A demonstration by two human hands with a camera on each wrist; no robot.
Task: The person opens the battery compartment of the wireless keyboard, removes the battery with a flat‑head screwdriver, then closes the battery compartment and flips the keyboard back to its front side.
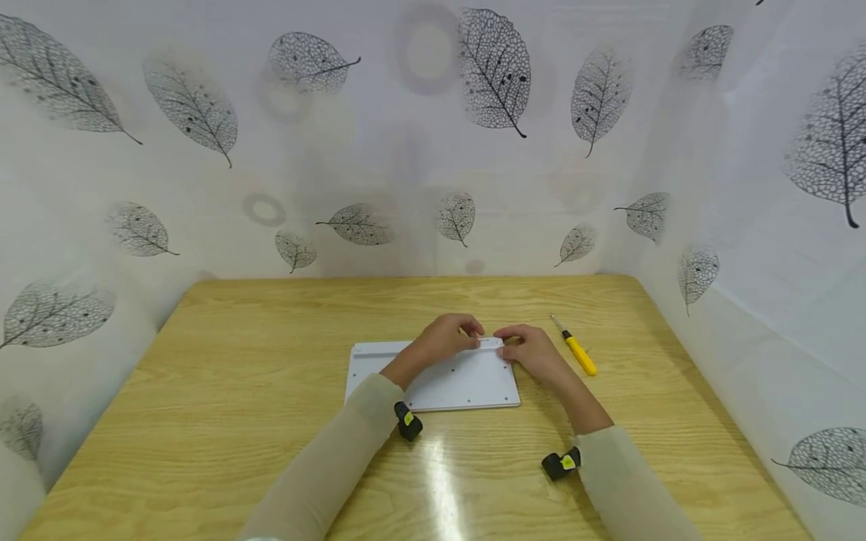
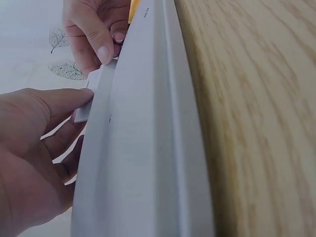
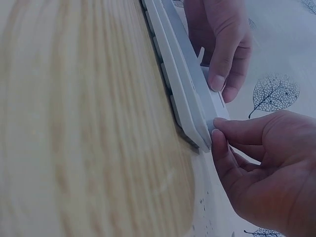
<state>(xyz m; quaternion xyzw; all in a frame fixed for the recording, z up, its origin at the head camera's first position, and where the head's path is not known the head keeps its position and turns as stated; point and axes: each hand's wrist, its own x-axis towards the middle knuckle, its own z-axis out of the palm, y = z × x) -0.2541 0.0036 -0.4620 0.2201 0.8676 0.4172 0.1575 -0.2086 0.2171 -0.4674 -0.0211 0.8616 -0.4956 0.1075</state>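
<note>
A white keyboard (image 1: 467, 387) lies face down on the table, its screw-dotted back upward and its raised ridge at the far side. Dark gaps between its keys (image 3: 166, 79) show along the underside. At the ridge's right end, my left hand (image 1: 443, 338) pinches a small white flat piece (image 2: 82, 112) between thumb and fingers; how it joins the keyboard is unclear. My right hand (image 1: 534, 352) grips the keyboard's far right corner, its thumb and forefinger (image 3: 237, 129) at the ridge end. Both hands' fingertips are close together.
A screwdriver (image 1: 580, 355) with a yellow handle lies on the wooden table (image 1: 223, 391), right of the right hand. Behind the table and along its sides hangs a white curtain (image 1: 406, 150) with a leaf print. Each wrist wears a small black camera (image 1: 560, 464).
</note>
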